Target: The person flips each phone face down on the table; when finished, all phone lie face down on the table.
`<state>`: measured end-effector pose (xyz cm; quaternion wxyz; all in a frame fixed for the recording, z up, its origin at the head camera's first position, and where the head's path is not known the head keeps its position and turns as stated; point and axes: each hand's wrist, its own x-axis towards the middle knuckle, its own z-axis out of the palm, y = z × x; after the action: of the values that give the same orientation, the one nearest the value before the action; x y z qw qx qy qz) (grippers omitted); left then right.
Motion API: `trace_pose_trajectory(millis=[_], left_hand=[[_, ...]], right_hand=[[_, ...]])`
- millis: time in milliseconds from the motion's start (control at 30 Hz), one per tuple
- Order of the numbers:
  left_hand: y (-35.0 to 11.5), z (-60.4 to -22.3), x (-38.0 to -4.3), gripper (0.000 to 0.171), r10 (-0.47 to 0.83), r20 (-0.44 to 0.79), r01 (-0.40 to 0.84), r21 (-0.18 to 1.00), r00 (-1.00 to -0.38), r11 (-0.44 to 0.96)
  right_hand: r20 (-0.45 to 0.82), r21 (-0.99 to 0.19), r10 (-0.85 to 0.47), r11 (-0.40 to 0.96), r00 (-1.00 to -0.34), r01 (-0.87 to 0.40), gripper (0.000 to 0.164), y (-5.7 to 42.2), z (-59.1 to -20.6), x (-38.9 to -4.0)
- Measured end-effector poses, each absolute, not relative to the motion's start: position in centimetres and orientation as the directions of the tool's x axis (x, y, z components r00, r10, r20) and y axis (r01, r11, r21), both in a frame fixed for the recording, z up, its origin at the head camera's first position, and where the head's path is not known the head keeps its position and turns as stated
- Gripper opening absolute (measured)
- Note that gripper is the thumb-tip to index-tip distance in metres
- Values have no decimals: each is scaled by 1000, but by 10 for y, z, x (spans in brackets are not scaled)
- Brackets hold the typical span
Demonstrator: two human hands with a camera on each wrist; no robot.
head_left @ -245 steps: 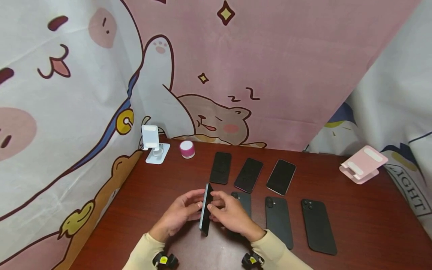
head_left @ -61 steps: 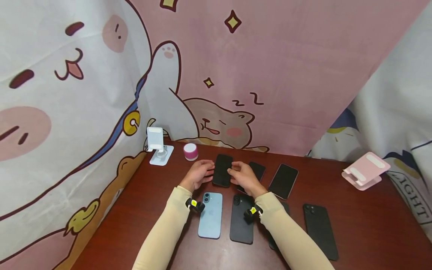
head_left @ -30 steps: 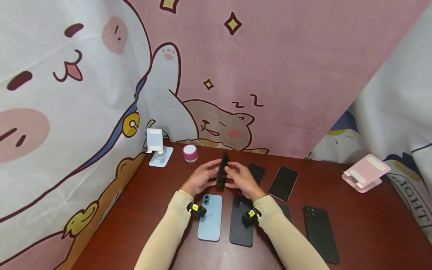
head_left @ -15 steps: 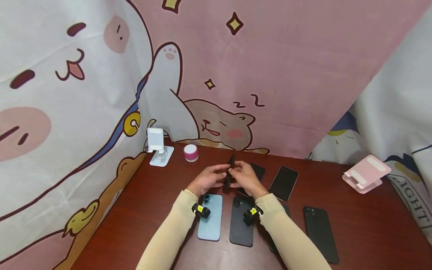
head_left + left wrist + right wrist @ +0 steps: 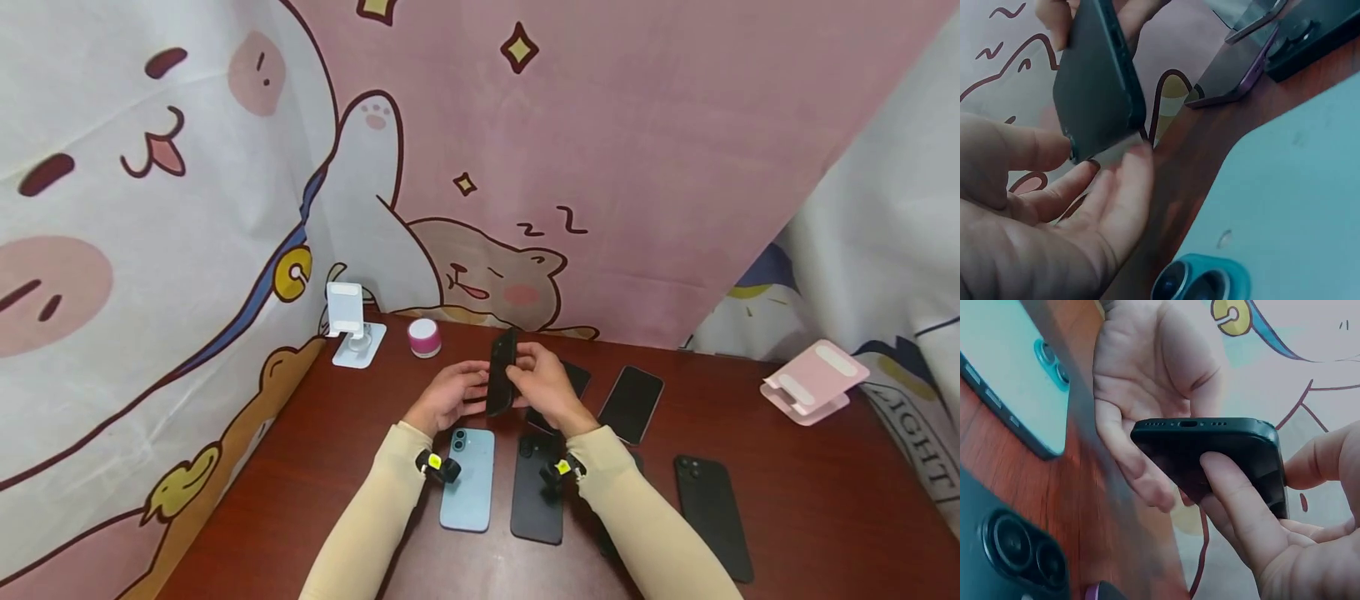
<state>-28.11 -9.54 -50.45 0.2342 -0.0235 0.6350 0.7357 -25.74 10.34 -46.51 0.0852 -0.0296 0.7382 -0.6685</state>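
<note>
A black phone is held up on edge, tilted, above the back part of the table. My right hand grips it, thumb pressed on its dark glossy face in the right wrist view, where the charging port shows along one end. My left hand is at its other side. In the left wrist view, the left thumb is right at a corner of the phone and the other fingers, blurred, extend loosely below it. Beneath my wrists lie a light blue phone and a dark grey phone, both camera side up.
Two phones lie screen up behind: one partly hidden by my right hand, another beside it. A black phone lies at right; one more is mostly under my right sleeve. A white stand, pink jar and pink stand stand farther out.
The light blue phone, in my hands earliest, now lies on the table. The black phone was flat, then was lifted between both hands and turned; its broad face now shows more, and my left fingers have loosened.
</note>
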Motion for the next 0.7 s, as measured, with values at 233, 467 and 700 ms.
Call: trace_pose_trajectory(millis=[233,467,700], left_hand=[[-98,-503,-279,37,300,-326,-362,929,-897,-74],[-102,-504,-284,38,263,-311,-337,940,-913,-56],[-103,-503,-287,40,248,-296,-303,953,-922,11]], right_hand=[[-97,-988,-138,133,-986,79,50,102,-470,-259],[-102,-985,-132,152,-986,82,51,108,-484,-262],[-122,-976,-110,193,-986,100,52,111,-500,-270]])
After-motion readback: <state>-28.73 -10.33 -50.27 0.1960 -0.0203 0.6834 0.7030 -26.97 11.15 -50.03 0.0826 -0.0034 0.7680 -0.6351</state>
